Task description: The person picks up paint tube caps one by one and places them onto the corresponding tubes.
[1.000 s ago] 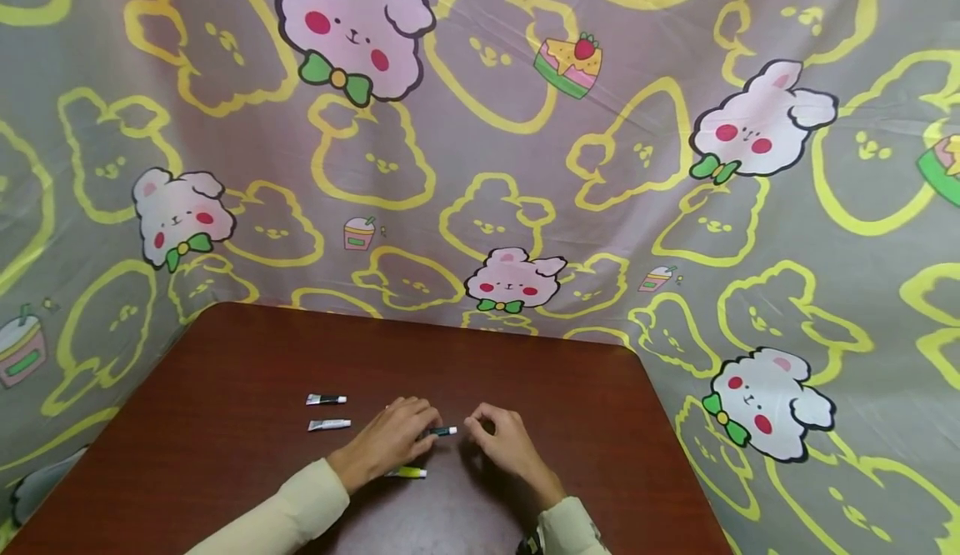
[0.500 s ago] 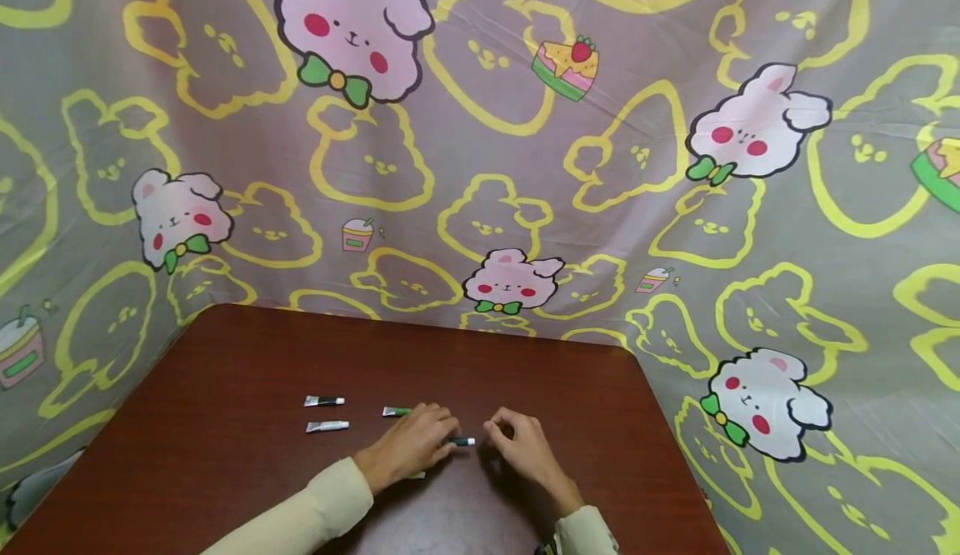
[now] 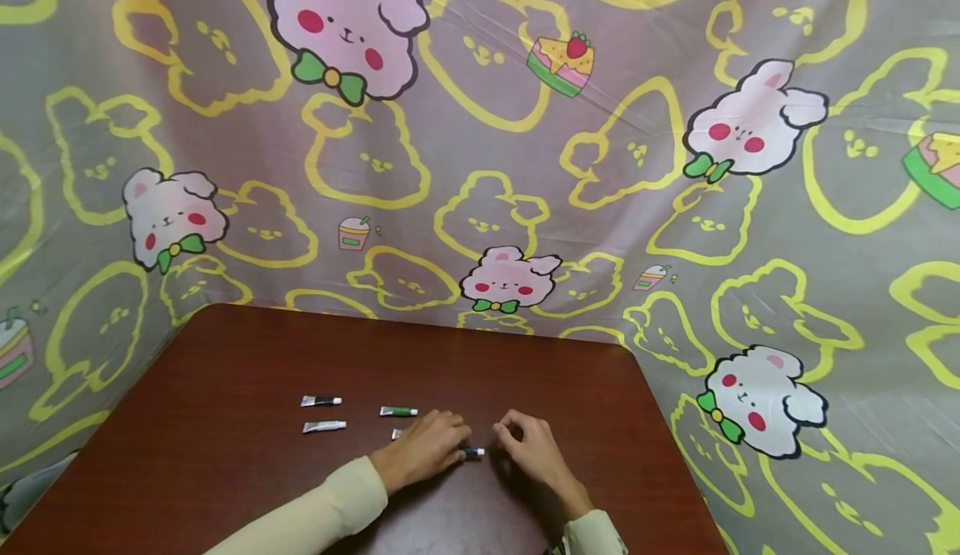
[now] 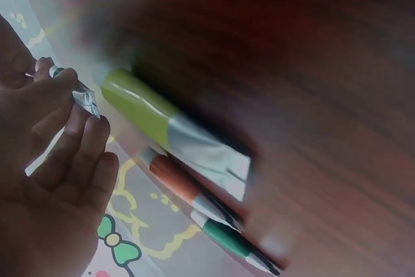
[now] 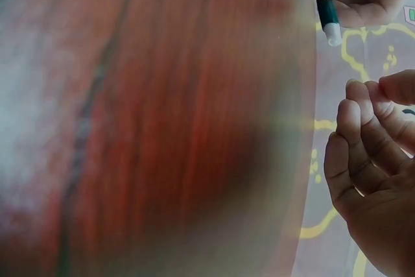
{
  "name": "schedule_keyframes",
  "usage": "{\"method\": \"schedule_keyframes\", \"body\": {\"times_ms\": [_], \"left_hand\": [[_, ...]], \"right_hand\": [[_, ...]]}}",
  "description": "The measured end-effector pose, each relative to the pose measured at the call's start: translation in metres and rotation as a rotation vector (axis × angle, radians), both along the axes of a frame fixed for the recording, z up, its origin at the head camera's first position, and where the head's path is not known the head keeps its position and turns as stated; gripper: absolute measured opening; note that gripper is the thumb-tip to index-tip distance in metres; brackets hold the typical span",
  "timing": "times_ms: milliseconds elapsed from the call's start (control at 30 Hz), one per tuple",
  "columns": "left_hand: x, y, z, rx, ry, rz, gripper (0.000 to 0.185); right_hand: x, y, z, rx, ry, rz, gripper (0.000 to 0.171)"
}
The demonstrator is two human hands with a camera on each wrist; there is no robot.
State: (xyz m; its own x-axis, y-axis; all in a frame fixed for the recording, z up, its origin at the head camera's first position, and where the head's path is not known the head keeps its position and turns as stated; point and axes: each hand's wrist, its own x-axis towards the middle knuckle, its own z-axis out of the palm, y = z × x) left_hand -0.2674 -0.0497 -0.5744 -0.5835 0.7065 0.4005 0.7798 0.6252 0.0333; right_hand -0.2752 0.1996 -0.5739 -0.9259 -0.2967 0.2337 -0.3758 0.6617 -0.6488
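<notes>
On the dark wood table my left hand pinches a small dark green tube with a white cap pointing right. In the left wrist view the fingertips hold its crimped end. My right hand rests just right of the cap with its fingers loosely curled, holding nothing. The right wrist view shows the capped tube above those curled fingers. A green tube and a partly hidden tube lie just behind my left hand.
A black tube and a pale grey tube lie side by side to the left. Close to my left wrist lie a yellow-green tube, an orange one and a green one. A cartoon-print cloth hangs behind the table.
Both hands have slid right and a little nearer, carrying the dark green tube. The green tube and another behind my left hand are now uncovered; the yellow-green one is hidden in the head view.
</notes>
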Motion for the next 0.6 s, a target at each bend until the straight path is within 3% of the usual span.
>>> {"method": "schedule_keyframes", "body": {"times_ms": [600], "left_hand": [[0.0,0.006,-0.004,-0.033,-0.06,-0.014,0.018]], "right_hand": [[0.005,0.018,0.0,0.045,0.024,-0.076,0.019]]}}
